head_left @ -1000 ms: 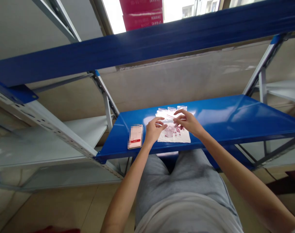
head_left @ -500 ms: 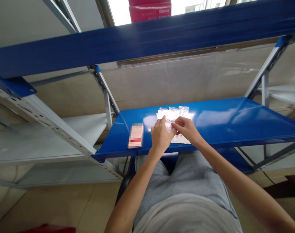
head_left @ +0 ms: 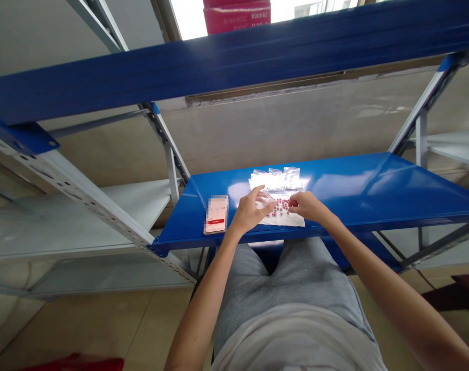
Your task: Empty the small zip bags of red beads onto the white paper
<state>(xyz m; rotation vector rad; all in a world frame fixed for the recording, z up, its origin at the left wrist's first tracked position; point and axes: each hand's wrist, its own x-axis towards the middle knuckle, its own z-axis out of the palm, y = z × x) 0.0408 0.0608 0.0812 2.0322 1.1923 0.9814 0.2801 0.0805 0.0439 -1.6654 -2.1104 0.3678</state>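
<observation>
My left hand (head_left: 250, 211) curves around a small clear zip bag (head_left: 265, 198) with a red line along its mouth; the thumb and fingers sit on either side of it. Several small dark-red bead-like pieces (head_left: 279, 207) lie scattered on a white sheet (head_left: 290, 222) between my hands. At the right side of these pieces, my right hand (head_left: 307, 206) has its fingertips pinched together, and what they hold, if anything, is too small to make out. Behind my hands, several clear zip bags (head_left: 292, 178) lie in a row.
A phone (head_left: 216, 215) with a lit screen lies to the left on the blue shelf top (head_left: 358, 193). A blue beam (head_left: 234, 62) crosses above. Metal uprights (head_left: 168, 144) stand at the sides, and a red box (head_left: 237, 16) is up by the window.
My hands have drawn apart: the right moved right and down to the red pieces, the left slightly left with the zip bag. More of the red pieces now show.
</observation>
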